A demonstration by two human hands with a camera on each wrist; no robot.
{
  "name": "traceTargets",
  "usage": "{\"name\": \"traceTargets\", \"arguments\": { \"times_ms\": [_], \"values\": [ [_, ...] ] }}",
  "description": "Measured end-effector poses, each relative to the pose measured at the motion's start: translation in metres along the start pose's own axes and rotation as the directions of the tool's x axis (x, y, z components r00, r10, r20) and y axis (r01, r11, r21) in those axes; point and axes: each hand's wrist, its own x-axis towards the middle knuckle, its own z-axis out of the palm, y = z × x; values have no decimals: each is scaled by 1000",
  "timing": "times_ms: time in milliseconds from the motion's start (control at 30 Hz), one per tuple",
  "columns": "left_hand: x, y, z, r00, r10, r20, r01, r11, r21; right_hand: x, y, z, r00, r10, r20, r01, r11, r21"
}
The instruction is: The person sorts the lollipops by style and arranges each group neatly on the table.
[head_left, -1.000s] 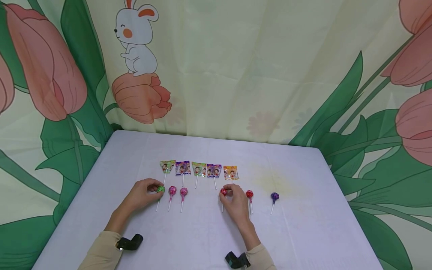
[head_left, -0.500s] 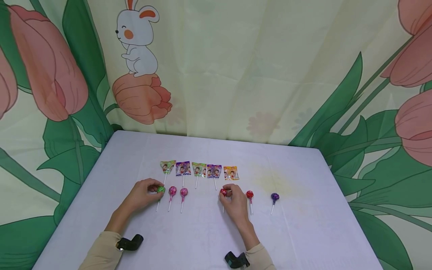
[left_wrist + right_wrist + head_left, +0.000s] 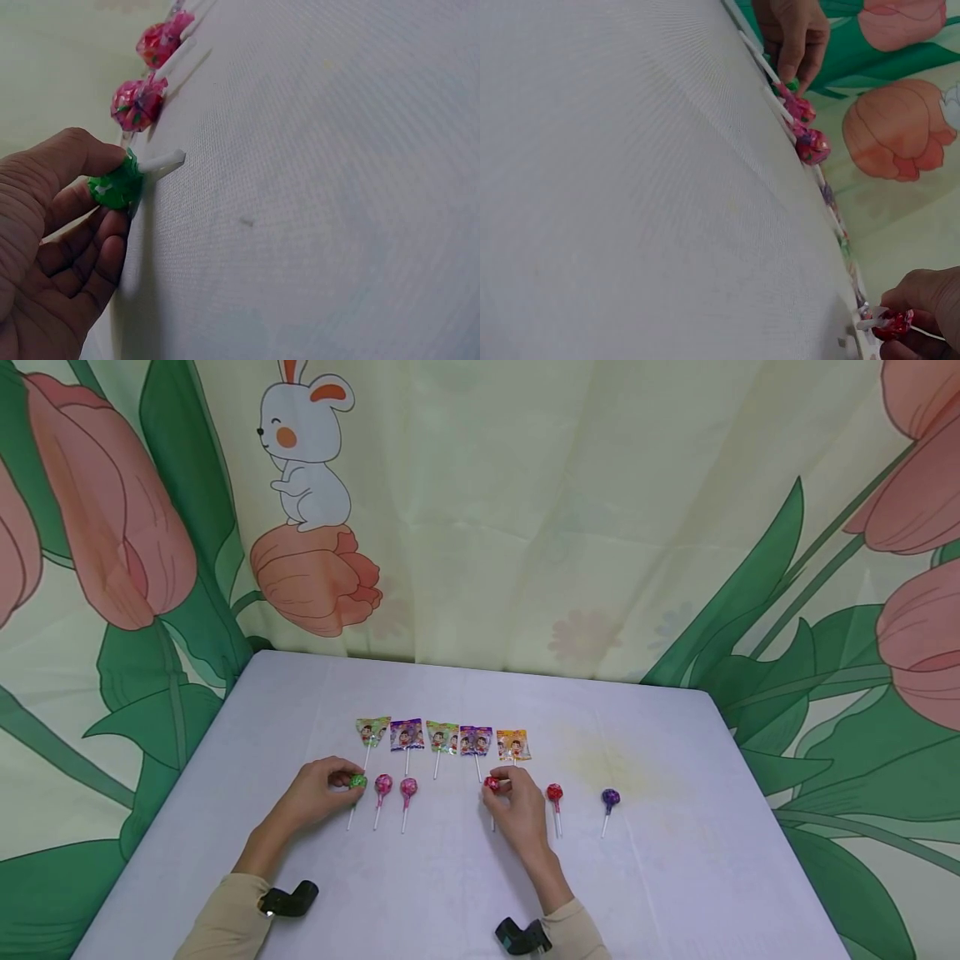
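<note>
My left hand (image 3: 322,795) pinches the head of a green-wrapped lollipop (image 3: 114,186) between thumb and fingers, its white stick pointing toward me. Just right of it lie two pink lollipops (image 3: 383,783), side by side. Farther right, my right hand (image 3: 522,810) pinches a red-wrapped lollipop (image 3: 892,325) by its head; the fingers partly cover it in the head view. Beyond the right hand are another red lollipop (image 3: 554,792) and a purple lollipop (image 3: 611,797), both lying with sticks toward me.
Behind the hands runs a row of several flat-packed lollipops in green, purple and orange wrappers, such as the orange packet (image 3: 513,745). A white cloth covers the table (image 3: 675,877). A printed curtain (image 3: 510,527) hangs behind its far edge.
My right hand has shifted slightly left with the red lollipop, widening its distance from the other red one. The left hand stays on the green lollipop in the same place.
</note>
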Motion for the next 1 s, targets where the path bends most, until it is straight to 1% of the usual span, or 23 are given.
{"name": "traceTargets", "arguments": {
  "times_ms": [200,400,600,1000],
  "values": [
    [0,0,0,1000,-3,4,3,1000,-5,-1,-6,3,1000,-3,14,3,1000,5],
    [0,-1,1,1000,-3,2,3,1000,0,-2,-13,8,1000,-24,14,23,1000,19],
    [0,-1,1,1000,-4,0,4,1000,-3,-2,-21,13,999,-30,39,29,999,42],
    [-1,-1,0,1000,0,-2,0,1000,-9,-6,-28,26,995,-70,70,67,996,51]
  ]
}}
